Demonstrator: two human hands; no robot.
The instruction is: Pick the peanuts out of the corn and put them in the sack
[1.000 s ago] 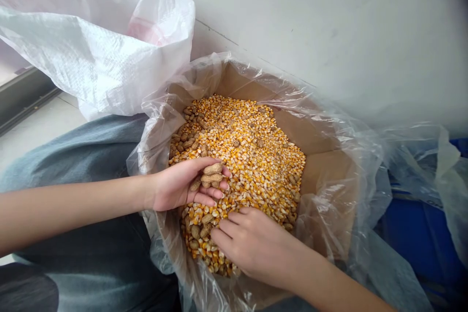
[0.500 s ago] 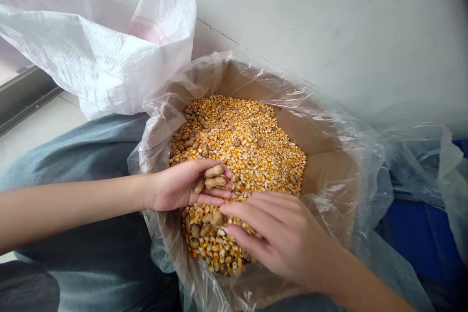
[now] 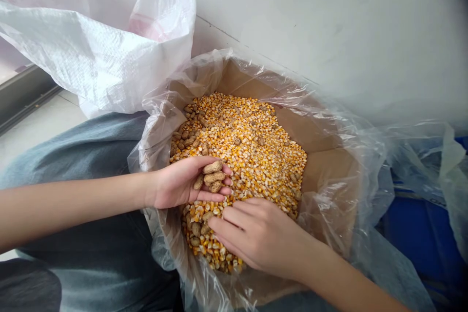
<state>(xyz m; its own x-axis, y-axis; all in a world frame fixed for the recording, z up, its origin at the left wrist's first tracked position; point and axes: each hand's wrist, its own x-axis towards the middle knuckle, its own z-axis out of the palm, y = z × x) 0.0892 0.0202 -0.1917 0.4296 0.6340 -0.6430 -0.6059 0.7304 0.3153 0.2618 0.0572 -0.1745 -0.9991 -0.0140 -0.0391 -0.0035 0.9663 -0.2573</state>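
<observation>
Peanuts in the shell [image 3: 214, 174] cupped in the left hand [image 3: 175, 187] above a lined box of dried corn kernels [image 3: 256, 151]

We show the left hand entering from the left, palm up and narrowly cupped, with its fingers curled around a small cluster of pods. This shallow hollow appears to keep the peanuts from rolling off, and the hand sits just above the grain. The right hand [image 3: 259, 236] enters from the near right, palm down and loosely spread, with its fingertips [image 3: 228, 215] resting on the kernels. No pod shows between its fingers, and we cannot tell whether anything lies beneath the palm.

Loose peanuts [image 3: 195, 228] lie among the kernels, thickest toward the left and near edges of the heap, with a few scattered farther in. We see the grain held in a cardboard box [image 3: 329, 175], its clear plastic liner [image 3: 351, 122] folded over the rim, probably to keep the contents off the cardboard. The box stands against a pale wall [image 3: 329, 24], just beside the person's blue-grey trouser leg [image 3: 62, 165], a position that puts the grain within reach of both hands. At far left, a woven plastic sack [image 3: 91, 53] stands with its mouth folded back, which holds it open. At right, a blue object [image 3: 420, 248] shows through loose plastic film.
</observation>
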